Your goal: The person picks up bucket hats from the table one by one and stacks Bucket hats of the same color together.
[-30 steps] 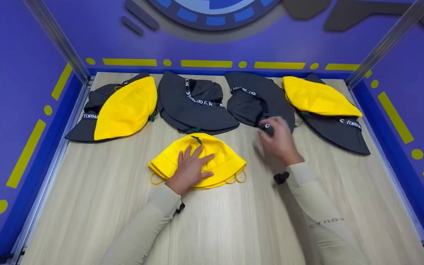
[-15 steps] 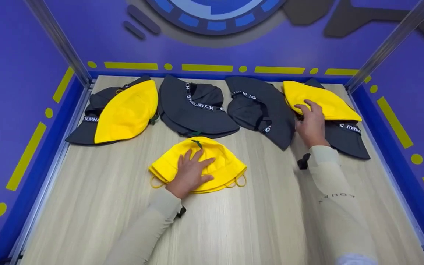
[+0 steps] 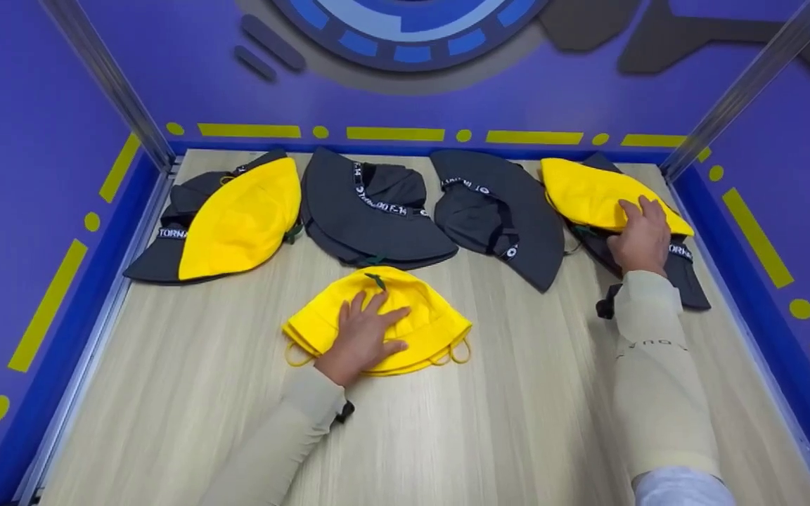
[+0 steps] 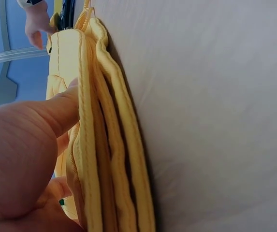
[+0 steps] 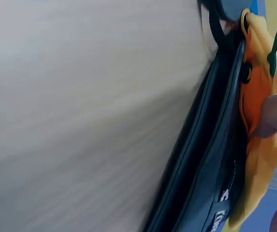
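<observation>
A yellow bucket hat point(image 3: 426, 302) with a green leaf tab lies folded flat, crown away from me, at the middle of the table. My left hand point(image 3: 361, 337) rests on it with spread fingers; the left wrist view shows the thumb against the layered yellow brim point(image 4: 123, 145). At the far right, my right hand point(image 3: 640, 235) touches the yellow part point(image 3: 581, 190) of a dark and yellow hat. In the right wrist view, the thumb point(image 5: 273, 113) lies against the yellow fabric, above the dark brim point(image 5: 220, 145). Some fingertips are out of that view.
Along the back lie a dark and yellow hat point(image 3: 243, 218) at left and two dark bucket hats, one left of centre point(image 3: 370, 232) and one right of centre point(image 3: 535, 225). Blue panels point(image 3: 405, 105) and metal posts enclose the wooden table point(image 3: 166, 393).
My right hand has gone from the dark hat right of centre to the yellow part of the far-right hat, then further right along it. My left hand has stayed put.
</observation>
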Demonstrator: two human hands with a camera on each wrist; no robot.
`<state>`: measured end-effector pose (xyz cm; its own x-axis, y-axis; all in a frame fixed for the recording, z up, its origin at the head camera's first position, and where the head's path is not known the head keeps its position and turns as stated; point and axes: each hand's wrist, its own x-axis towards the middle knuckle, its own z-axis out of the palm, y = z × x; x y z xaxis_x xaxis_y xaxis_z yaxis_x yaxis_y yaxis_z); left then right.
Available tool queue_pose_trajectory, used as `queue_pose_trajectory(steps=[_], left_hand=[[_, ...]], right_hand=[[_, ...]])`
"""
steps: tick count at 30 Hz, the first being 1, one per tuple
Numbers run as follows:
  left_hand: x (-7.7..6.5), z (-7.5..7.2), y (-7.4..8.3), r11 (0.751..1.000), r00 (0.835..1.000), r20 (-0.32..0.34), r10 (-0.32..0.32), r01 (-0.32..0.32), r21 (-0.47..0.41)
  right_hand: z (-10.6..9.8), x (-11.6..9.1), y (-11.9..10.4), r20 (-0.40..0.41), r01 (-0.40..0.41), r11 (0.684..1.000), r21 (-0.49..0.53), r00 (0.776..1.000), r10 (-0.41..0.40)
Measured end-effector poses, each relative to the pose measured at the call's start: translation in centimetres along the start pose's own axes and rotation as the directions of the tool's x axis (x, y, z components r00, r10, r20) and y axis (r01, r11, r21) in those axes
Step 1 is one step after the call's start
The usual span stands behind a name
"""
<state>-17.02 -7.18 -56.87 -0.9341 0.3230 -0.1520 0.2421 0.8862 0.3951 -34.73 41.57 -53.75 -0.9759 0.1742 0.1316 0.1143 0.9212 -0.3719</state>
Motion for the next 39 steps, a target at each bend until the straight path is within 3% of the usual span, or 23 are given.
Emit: queue_pose_trajectory(steps=[7,15,20,28,39], left_hand=[[0.0,0.1,-0.1,1.0,1.0,0.002,-0.004,0.004,-0.005],[-0.2,0.1,-0.1,0.999,1.0,-0.012,0.029,-0.029,-0.026],[-0.3,0.1,-0.1,0.999,0.999,-0.032,0.035,-0.036,-0.03],[-0.1,0.1,-0.1,0.999,0.999,-0.02,0.024,-0.025,-0.025],[-0.2,0.3,-0.4,0.998,0.998,-0.044,0.047,-0.049,-0.044]], right_hand=[[0.1,0.3,1.3,0.033,0.004,0.999,-0.041,0.999,-0.002],[0.7,0.3,2.0,0.017,-0.067,0.992,-0.107,0.997,0.069],[0.6,0.3,1.8,-0.003,-0.063,0.989,-0.131,0.998,0.063],[-0.4,0.5,1.0,-0.129,-0.086,0.996,-0.027,0.988,0.082],[-2.3,0.3,-0.7,-0.326,0.027,0.999,0.036,0.945,-0.013]])
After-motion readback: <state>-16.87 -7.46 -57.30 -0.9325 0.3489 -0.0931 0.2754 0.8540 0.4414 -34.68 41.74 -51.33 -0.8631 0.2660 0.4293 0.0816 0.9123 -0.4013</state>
